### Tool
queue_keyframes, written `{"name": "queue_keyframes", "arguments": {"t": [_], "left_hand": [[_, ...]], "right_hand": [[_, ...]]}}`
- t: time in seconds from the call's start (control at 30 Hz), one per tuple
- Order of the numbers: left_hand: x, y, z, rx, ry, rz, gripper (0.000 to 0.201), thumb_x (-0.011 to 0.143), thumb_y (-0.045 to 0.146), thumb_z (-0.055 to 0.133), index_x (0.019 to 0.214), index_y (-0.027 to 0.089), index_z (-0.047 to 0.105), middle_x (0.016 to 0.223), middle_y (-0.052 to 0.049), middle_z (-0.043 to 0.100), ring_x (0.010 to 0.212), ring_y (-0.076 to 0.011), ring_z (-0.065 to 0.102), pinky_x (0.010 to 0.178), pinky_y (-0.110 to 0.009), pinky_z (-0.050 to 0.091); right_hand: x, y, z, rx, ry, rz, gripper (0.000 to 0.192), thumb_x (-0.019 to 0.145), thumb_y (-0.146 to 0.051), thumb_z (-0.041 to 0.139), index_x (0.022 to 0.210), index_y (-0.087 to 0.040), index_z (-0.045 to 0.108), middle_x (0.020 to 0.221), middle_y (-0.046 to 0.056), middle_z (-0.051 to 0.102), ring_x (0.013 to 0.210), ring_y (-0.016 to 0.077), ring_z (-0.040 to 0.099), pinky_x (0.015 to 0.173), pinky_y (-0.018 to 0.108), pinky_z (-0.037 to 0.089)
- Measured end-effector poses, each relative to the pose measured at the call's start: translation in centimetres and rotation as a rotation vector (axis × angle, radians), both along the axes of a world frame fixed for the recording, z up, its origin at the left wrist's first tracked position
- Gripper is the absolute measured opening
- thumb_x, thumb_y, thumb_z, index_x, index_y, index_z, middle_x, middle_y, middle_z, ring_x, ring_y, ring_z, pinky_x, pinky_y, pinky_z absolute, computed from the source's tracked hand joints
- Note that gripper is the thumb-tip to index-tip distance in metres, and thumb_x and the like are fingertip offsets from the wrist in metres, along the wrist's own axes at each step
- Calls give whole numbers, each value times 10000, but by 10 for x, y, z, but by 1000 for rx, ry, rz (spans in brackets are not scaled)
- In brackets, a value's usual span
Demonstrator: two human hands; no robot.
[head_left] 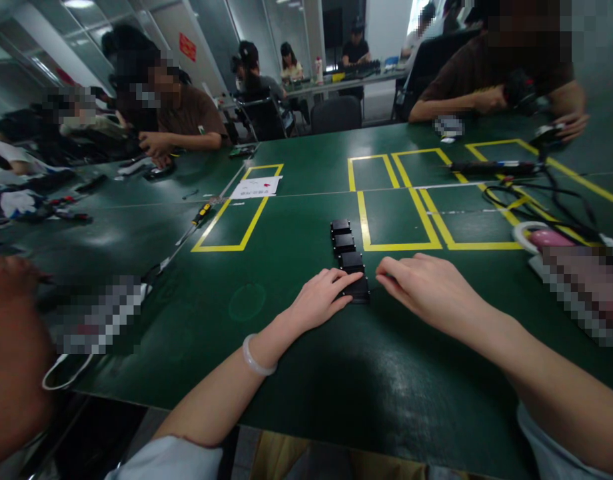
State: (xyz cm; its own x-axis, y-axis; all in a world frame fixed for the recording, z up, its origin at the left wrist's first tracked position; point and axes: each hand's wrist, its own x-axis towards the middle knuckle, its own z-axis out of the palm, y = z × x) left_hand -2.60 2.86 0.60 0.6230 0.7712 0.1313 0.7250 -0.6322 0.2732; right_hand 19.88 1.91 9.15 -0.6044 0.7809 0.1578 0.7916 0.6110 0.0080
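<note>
Several small black box-shaped parts [351, 261] with small bright points along their sides stand in a row on the green table [286, 373]. My left hand [322, 293] reaches in from the left, its index finger and thumb on the nearest black block [357, 288], which it holds against the table. Just right of that block, my right hand [426, 283] hovers with thumb and index finger close together in a pinch. Whatever those fingertips may hold is too small or hidden to make out.
Yellow tape rectangles [401, 248] mark the table. A yellow-and-black screwdriver [202, 213] and a paper label [256, 187] lie to the left. Cables [551, 193] and a pixelated object [586, 287] are at right. Co-workers sit opposite; another person's arm [16, 360] is at far left.
</note>
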Motion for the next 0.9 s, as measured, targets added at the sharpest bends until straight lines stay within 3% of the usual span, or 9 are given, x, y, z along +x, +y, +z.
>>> {"name": "queue_keyframes", "arguments": {"t": [0.13,0.33,0.57,0.63,0.77,0.9], "left_hand": [[0,0,0,5,-8,-1,484,963,334,464,1423,298,320,1224,-60,495,1079,-216,489,925,-374,457],[0,0,-1,6,-9,-1,474,962,331,468,1416,305,334,1226,-57,495,1076,-214,489,923,-371,458],[0,0,0,3,-12,-1,471,962,340,463,1414,304,335,1225,-58,496,1081,-216,490,928,-377,456],[0,0,0,3,-16,-3,469,964,343,456,1415,309,333,1228,-59,494,1083,-216,491,927,-378,456],[0,0,-1,5,-14,-3,470,962,342,461,1415,310,336,1223,-58,498,1077,-215,491,927,-377,454],[0,0,-1,4,-9,-3,482,961,335,466,1422,309,327,1230,-61,492,1078,-214,490,925,-374,453]], "right_hand": [[1,-2,-1,37,84,57,161,905,-225,434,1026,-177,529,818,29,652,677,187,606,594,290,362],[0,-2,2,17,-15,39,277,966,-329,347,809,-206,539,654,14,621,600,196,591,575,307,336],[0,-3,0,-19,110,29,198,913,-227,414,1087,-186,499,858,28,668,728,191,643,591,288,367],[-1,-4,1,-50,109,22,178,932,-261,394,1053,-191,505,869,31,668,740,193,644,597,292,372],[-2,-2,2,-54,-10,-11,267,968,-381,336,905,-207,528,694,20,636,645,218,620,563,310,342],[-1,-1,0,-41,4,-6,183,958,-295,356,942,-204,514,726,17,644,646,205,624,556,296,340]]}}
